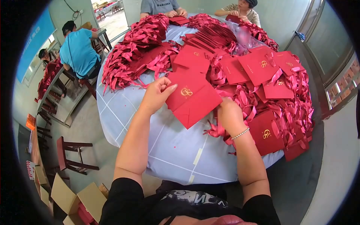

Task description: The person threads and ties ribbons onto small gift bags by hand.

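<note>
A flat red paper gift bag (pixel 198 98) with a gold printed logo is held tilted above the near part of the table. My left hand (pixel 158 94) has curled fingers, with thumb and forefinger at the bag's left edge. At the right edge, my right hand (pixel 229 115) grips the same bag; its fingertips are partly hidden. Just beyond lies another red bag (pixel 192 58). Beside my right hand, pink-red ribbon handles (pixel 243 103) spill from a pile of similar bags (pixel 258 67).
A pale blue checked cloth (pixel 172 150) covers the round table. Ribboned bags (pixel 138 41) are heaped at left, with a fanned stack (pixel 210 35) behind. Two people sit across. Left are a wooden stool (pixel 75 153), an open carton (pixel 90 198) and a person in blue (pixel 78 52).
</note>
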`<state>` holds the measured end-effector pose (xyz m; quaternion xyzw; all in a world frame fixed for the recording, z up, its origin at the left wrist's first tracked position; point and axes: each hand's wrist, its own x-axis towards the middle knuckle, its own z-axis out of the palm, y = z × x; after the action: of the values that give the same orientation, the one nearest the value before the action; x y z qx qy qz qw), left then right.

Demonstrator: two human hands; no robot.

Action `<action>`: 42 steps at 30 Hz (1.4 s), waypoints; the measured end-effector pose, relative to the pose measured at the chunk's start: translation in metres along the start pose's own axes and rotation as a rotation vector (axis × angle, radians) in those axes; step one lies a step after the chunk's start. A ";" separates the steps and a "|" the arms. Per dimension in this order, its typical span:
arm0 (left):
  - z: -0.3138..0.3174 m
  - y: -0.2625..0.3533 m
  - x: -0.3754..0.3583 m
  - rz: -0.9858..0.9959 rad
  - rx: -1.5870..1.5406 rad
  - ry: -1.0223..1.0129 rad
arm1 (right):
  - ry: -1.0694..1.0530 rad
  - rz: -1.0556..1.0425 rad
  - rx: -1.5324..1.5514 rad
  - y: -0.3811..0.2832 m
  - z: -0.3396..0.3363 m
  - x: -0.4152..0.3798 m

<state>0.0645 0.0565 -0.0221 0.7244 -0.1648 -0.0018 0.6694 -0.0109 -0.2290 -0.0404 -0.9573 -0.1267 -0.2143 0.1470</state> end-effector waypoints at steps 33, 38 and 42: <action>0.029 0.021 -0.025 0.232 0.466 -0.507 | -0.252 0.062 0.775 -0.043 -0.025 0.004; 0.031 0.018 -0.026 0.304 0.562 -0.469 | 0.076 -0.180 0.542 -0.049 -0.013 0.008; 0.027 0.020 -0.026 0.292 0.534 -0.462 | -0.076 -0.002 0.620 -0.046 -0.011 0.004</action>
<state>0.0292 0.0351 -0.0108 0.8226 -0.4076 -0.0267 0.3956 -0.0256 -0.1892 -0.0181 -0.8739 -0.1924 -0.1298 0.4270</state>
